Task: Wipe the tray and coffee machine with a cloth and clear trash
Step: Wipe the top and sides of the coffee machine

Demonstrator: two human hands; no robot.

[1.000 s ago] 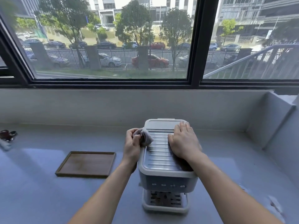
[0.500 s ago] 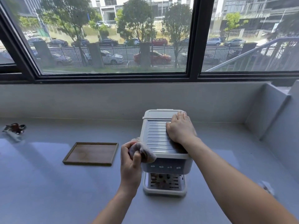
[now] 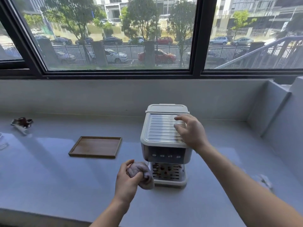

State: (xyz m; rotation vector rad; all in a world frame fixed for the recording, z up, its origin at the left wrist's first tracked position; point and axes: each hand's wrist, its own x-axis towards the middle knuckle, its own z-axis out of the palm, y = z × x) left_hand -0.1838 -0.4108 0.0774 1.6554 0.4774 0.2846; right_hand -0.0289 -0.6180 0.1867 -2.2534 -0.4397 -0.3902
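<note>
A pale grey counter [image 3: 49, 185] runs under a wide window [image 3: 114, 33] with a dark frame [image 3: 196, 46]. A low grey wall [image 3: 82, 95] rises between counter and frame, and a stepped grey ledge [image 3: 268, 108] closes off the far right corner. Outside, a black railing fence [image 3: 131, 53] lines a street with parked cars, among them a red car [image 3: 157, 57] and a white car [image 3: 115, 55]. Trees [image 3: 141, 18] stand along the fence, with office buildings [image 3: 246, 7] behind them.
</note>
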